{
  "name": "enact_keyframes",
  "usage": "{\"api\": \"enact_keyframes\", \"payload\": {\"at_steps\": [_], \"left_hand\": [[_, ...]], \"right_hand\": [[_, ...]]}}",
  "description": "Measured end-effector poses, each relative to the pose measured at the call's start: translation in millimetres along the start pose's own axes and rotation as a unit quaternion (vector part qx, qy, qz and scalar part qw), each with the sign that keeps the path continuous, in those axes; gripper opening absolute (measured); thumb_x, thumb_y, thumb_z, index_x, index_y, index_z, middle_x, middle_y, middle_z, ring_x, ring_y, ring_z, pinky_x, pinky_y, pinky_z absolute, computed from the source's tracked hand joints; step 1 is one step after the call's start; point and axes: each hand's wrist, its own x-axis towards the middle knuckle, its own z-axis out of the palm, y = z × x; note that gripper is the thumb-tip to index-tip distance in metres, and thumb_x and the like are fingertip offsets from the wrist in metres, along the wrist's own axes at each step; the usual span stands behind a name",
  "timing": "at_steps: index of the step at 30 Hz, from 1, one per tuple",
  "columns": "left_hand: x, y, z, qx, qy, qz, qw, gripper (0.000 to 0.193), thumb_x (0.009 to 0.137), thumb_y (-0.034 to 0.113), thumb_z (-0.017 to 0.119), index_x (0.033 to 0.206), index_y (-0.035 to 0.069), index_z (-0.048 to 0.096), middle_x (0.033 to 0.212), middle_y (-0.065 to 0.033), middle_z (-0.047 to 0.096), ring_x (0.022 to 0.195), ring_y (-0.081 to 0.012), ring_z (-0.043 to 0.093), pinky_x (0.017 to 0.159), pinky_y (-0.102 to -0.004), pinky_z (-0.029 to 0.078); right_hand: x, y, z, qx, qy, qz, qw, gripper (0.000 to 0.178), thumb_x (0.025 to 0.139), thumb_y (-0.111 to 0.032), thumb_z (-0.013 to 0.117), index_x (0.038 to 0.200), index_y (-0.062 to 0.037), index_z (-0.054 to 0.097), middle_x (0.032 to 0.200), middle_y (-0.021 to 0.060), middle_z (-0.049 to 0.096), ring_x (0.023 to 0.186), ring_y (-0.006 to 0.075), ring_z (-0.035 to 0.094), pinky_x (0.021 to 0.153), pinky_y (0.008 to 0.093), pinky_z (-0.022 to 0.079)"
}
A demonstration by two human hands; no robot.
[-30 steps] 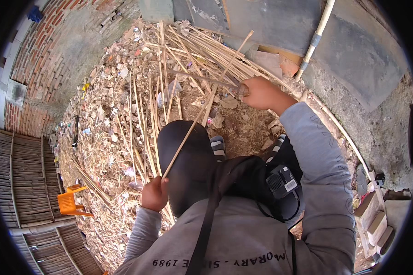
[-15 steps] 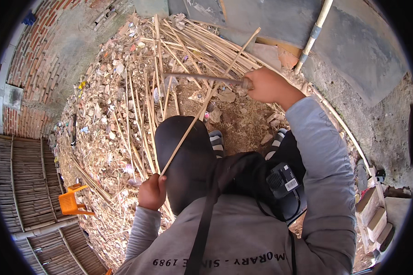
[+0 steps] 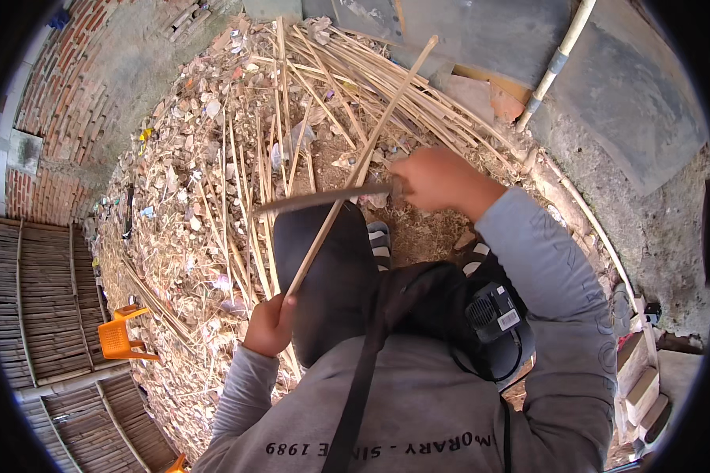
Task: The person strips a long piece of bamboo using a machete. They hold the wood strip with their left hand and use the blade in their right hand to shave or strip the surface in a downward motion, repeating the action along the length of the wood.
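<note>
My left hand is closed round the near end of a long split bamboo strip, which slants up and away to the right across my left thigh. Closed on a handle, my right hand holds a machete with a long, dark blade. The blade points left and crosses the strip above my knee; whether its edge touches the strip I cannot tell. My fingers hide most of the handle.
Many loose bamboo strips lie ahead near a grey wall panel. More strips lie to my left over dry litter and rubble. An orange plastic chair is at far left. A pale pole leans at the right.
My right hand has drawn the machete down toward me and slightly left, from higher on the bamboo strip to just above the knee. My left hand keeps its grip, nearly still.
</note>
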Motion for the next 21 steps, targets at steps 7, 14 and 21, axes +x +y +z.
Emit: {"api": "enact_keyframes", "payload": {"at_steps": [7, 14, 21], "left_hand": [[1, 2, -3, 0.045, 0.007, 0.006, 0.999, 0.046, 0.105, 0.035, 0.048, 0.079, -0.002, 0.058, 0.061, -0.0240, 0.056, 0.058, -0.0443, 0.058, 0.053, -0.0487, 0.041], [9, 7, -3, 0.044, 0.001, 0.005, 0.999, 0.047, 0.104, 0.035, 0.050, 0.076, -0.002, 0.057, 0.060, -0.0235, 0.056, 0.058, -0.0441, 0.058, 0.053, -0.0494, 0.042], [7, -3, -10, -0.020, -0.030, -0.007, 0.999, 0.048, 0.105, 0.035, 0.049, 0.076, -0.003, 0.057, 0.059, -0.0212, 0.054, 0.052, -0.0349, 0.057, 0.052, -0.0446, 0.041]], "right_hand": [[1, 21, -7, 0.003, 0.076, 0.046, 0.996, 0.018, 0.078, -0.020, 0.069, 0.093, -0.0099, 0.069, 0.079, 0.0169, 0.067, 0.081, 0.0383, 0.067, 0.071, 0.0492, 0.052], [11, 73, 4, 0.066, 0.126, 0.095, 0.985, 0.026, 0.076, -0.020, 0.069, 0.093, -0.0009, 0.066, 0.082, 0.0213, 0.068, 0.078, 0.0397, 0.067, 0.072, 0.0477, 0.052], [5, 7, -3, -0.046, 0.026, 0.004, 0.999, 0.020, 0.076, -0.022, 0.072, 0.090, -0.0086, 0.068, 0.078, 0.0156, 0.067, 0.078, 0.0367, 0.067, 0.071, 0.0460, 0.052]]}}
